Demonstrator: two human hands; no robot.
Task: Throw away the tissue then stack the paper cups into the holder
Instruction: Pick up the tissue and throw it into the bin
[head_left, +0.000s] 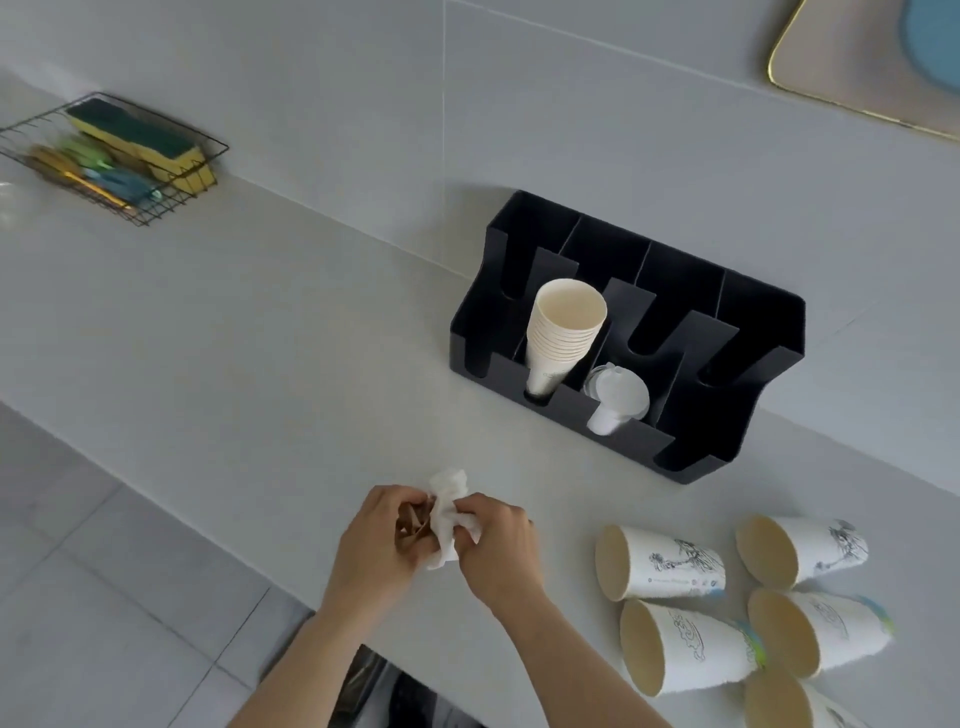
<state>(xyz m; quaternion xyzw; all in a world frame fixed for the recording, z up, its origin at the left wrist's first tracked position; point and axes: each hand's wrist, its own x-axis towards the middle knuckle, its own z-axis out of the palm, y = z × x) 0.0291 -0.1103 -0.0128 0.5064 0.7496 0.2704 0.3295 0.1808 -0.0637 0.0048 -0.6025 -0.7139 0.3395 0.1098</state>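
A crumpled white tissue (445, 512) is held between both hands above the front of the grey counter (260, 338). My left hand (376, 543) grips its left side and my right hand (501, 551) grips its right side. Several printed paper cups (660, 564) lie on their sides at the front right of the counter. The black cup holder (737, 332) stands against the wall beyond my hands. One of its slots holds a stack of plain cups (563, 332), and another holds white lids (618, 397).
A wire basket (171, 200) with sponges and brushes sits at the far left of the counter. A framed picture (852, 67) hangs on the wall at top right. Below the counter edge is tiled floor (104, 597) and a dark bin-like opening (384, 691).
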